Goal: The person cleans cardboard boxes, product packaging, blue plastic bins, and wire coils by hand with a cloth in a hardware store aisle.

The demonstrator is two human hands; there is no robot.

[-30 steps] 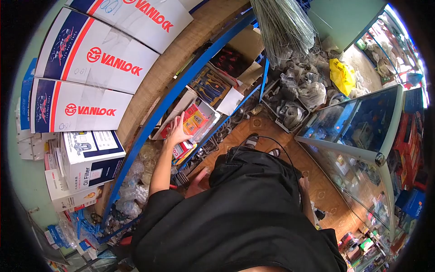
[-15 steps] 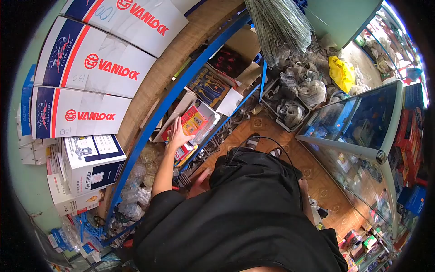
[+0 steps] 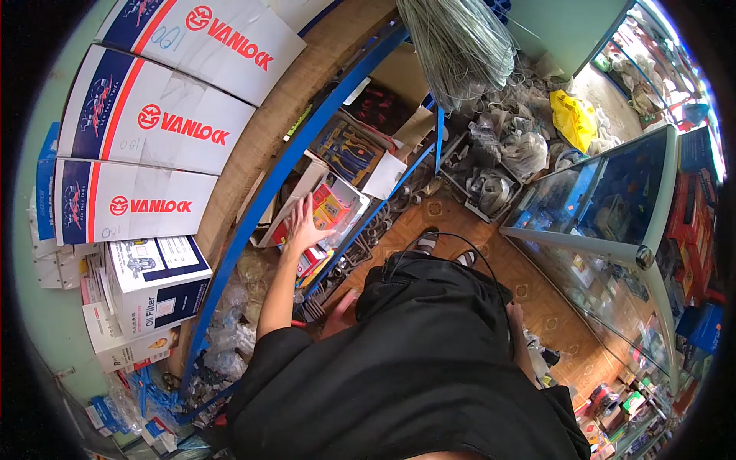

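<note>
My left hand (image 3: 305, 230) reaches into a white open carton (image 3: 354, 207) on the lower shelf, its fingers stretched and apart. Its fingers and thumb lie against small red-and-yellow packs (image 3: 330, 207) inside; whether it grips one is hidden. More red and yellow packs (image 3: 313, 264) stand just below the hand. Beyond this carton, a box holds blue-and-yellow-handled pliers (image 3: 349, 153). My right hand (image 3: 515, 314) hangs beside my black clothing, mostly covered, and its fingers cannot be made out.
White VANLOCK cartons (image 3: 165, 126) and an Oil Filter box (image 3: 157, 295) are on the upper shelf, behind a blue frame rail (image 3: 264, 203). A wire bundle (image 3: 464, 50) hangs ahead. Plastic bags (image 3: 525, 153) lie on the floor. A glass display case (image 3: 590, 199) stands at right.
My left hand has shifted slightly over the red-and-yellow packs and covers more of them, its fingers more spread. The camera view has tilted a little.
</note>
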